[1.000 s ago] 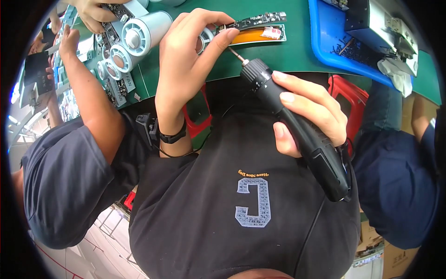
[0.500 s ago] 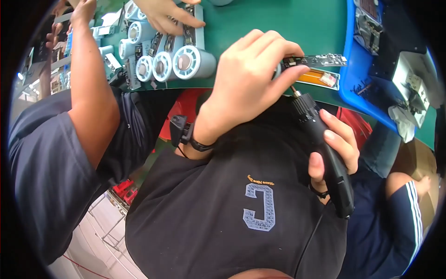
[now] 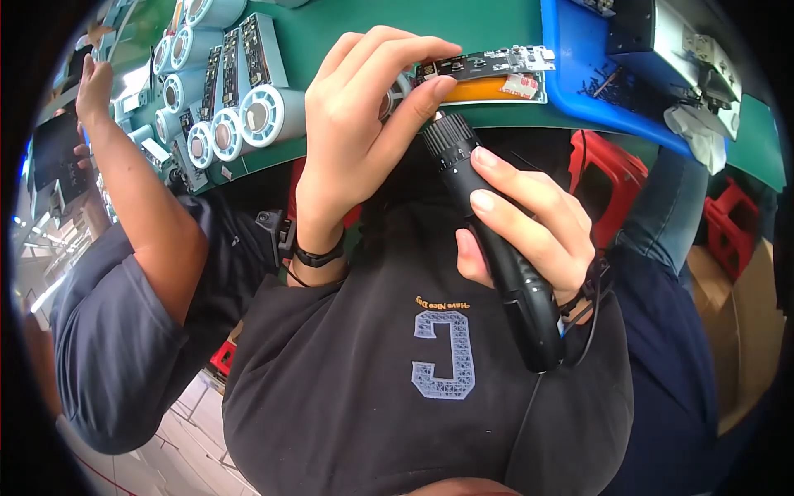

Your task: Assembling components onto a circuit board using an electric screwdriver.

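Note:
My left hand [image 3: 364,116] is closed around one end of a pale housing, thumb and fingers gripping it beside a black circuit board [image 3: 488,63]. The board's far end stands raised over an orange part [image 3: 475,89] in the housing, which bears a small white label. In my right hand [image 3: 538,219] is a black electric screwdriver [image 3: 496,256], held slanting with its ribbed collar toward the housing. Its tip reaches close under my left thumb; whether it touches a screw is hidden.
Several pale blue housings with round slotted ends [image 3: 263,116] stand left on the green table [image 3: 331,18]. A blue tray [image 3: 571,78] holding dark screws lies right, near a metal device [image 3: 678,50] and a crumpled white bag [image 3: 696,136]. A co-worker's arm [image 3: 145,182] is at left.
Both hands, the housing and the screwdriver now appear farther left, as the whole view has shifted. The co-worker's hand has drawn away from the pale blue housings.

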`<action>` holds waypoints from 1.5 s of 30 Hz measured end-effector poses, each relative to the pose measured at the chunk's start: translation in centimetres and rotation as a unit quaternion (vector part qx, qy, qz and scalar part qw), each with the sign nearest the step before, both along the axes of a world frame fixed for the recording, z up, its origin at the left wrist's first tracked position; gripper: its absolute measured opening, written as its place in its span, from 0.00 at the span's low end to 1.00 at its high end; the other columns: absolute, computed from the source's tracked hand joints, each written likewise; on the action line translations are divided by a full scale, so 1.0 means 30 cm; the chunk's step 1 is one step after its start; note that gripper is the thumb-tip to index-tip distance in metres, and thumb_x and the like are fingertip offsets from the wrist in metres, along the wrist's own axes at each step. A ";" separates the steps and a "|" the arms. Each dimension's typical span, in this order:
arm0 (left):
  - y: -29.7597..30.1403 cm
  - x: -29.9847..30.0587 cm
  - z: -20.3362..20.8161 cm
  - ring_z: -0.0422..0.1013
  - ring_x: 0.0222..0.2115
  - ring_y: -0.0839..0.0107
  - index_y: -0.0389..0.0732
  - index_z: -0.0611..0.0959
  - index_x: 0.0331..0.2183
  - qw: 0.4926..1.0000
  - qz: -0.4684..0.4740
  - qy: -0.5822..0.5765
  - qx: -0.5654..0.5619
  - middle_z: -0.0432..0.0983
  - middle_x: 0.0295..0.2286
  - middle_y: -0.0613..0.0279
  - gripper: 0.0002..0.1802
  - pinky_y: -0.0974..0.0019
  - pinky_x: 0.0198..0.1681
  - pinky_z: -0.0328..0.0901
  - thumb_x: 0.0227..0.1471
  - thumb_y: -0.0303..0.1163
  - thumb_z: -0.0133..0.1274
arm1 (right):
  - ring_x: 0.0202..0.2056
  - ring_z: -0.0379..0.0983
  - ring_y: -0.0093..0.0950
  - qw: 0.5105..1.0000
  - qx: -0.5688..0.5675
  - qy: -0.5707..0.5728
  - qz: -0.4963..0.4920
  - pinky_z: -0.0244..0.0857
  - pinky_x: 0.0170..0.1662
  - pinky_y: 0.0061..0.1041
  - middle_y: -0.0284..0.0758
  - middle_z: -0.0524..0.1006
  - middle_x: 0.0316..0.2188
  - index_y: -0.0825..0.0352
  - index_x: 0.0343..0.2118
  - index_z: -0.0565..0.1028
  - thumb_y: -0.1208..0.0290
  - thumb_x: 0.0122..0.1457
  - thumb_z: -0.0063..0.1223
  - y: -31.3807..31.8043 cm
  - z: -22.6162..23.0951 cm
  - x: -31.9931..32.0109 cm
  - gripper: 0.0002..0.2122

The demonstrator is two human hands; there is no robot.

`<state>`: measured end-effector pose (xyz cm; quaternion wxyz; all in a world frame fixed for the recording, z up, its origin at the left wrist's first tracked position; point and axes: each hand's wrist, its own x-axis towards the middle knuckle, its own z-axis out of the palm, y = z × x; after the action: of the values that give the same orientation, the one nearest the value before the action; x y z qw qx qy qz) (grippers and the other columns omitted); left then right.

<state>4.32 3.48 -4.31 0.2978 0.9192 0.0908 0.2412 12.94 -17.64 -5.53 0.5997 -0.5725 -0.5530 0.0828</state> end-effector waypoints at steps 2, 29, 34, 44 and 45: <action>0.003 -0.014 0.011 0.71 0.30 0.65 0.42 0.86 0.37 1.000 -0.004 -0.012 -0.001 0.79 0.30 0.65 0.11 0.64 0.31 0.65 0.49 0.29 0.67 | 0.37 0.83 0.43 1.000 -0.006 -0.016 -0.002 0.78 0.38 0.31 0.60 0.78 0.48 0.73 0.49 0.76 0.78 0.48 0.70 -0.003 0.015 -0.014 0.23; 0.116 0.173 -0.168 0.72 0.29 0.61 0.38 0.86 0.41 0.898 -0.173 -0.347 0.207 0.78 0.30 0.60 0.17 0.64 0.33 0.67 0.45 0.24 0.66 | 0.46 0.78 0.42 0.877 0.186 0.407 -0.175 0.75 0.39 0.30 0.54 0.74 0.57 0.64 0.53 0.75 0.55 0.63 0.46 0.020 -0.201 -0.151 0.22; 0.156 0.174 -0.183 0.71 0.28 0.61 0.38 0.86 0.42 0.901 -0.180 -0.341 0.199 0.78 0.30 0.61 0.18 0.64 0.33 0.67 0.45 0.24 0.66 | 0.48 0.78 0.37 0.773 0.170 0.565 -0.232 0.73 0.39 0.26 0.52 0.75 0.57 0.64 0.52 0.77 0.52 0.62 0.47 0.061 -0.188 -0.177 0.23; 0.142 0.111 -0.105 0.71 0.27 0.62 0.38 0.86 0.42 0.921 -0.150 -0.308 0.184 0.79 0.29 0.62 0.19 0.65 0.32 0.66 0.45 0.25 0.67 | 0.48 0.78 0.34 0.727 0.139 0.646 -0.188 0.71 0.39 0.24 0.51 0.75 0.57 0.64 0.52 0.78 0.50 0.63 0.46 0.062 -0.082 -0.182 0.24; 0.146 0.108 -0.103 0.71 0.27 0.62 0.38 0.86 0.42 0.921 -0.152 -0.306 0.188 0.79 0.29 0.62 0.19 0.65 0.32 0.66 0.45 0.26 0.67 | 0.48 0.78 0.34 0.722 0.139 0.650 -0.194 0.71 0.39 0.24 0.52 0.75 0.57 0.65 0.52 0.78 0.50 0.63 0.46 0.066 -0.077 -0.191 0.24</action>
<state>7.57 7.86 -7.41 0.1661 0.8422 -0.1926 0.4755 7.22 -15.65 -7.86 0.8875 -0.3839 0.0902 0.2383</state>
